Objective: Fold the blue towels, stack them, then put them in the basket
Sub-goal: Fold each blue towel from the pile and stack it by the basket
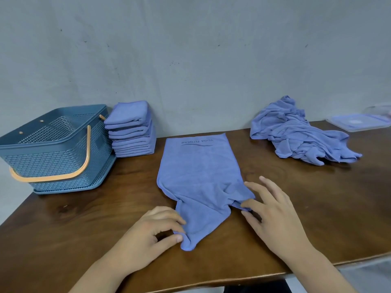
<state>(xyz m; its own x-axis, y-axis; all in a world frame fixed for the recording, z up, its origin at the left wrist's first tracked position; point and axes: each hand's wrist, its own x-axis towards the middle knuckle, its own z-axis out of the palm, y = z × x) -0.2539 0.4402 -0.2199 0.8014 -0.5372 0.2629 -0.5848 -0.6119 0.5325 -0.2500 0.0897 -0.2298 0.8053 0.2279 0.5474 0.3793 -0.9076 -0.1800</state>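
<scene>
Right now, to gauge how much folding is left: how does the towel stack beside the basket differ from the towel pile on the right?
The folded stack is neat, squared layers; the loose heap is crumpled and unfolded. The folded stack stands tall against the wall, right beside the basket; the loose heap sprawls low at the far right, away from the basket. Both are the same blue cloth.

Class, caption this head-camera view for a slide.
Left hand and right hand pinch the blue towel; folded stack beside basket.
</scene>
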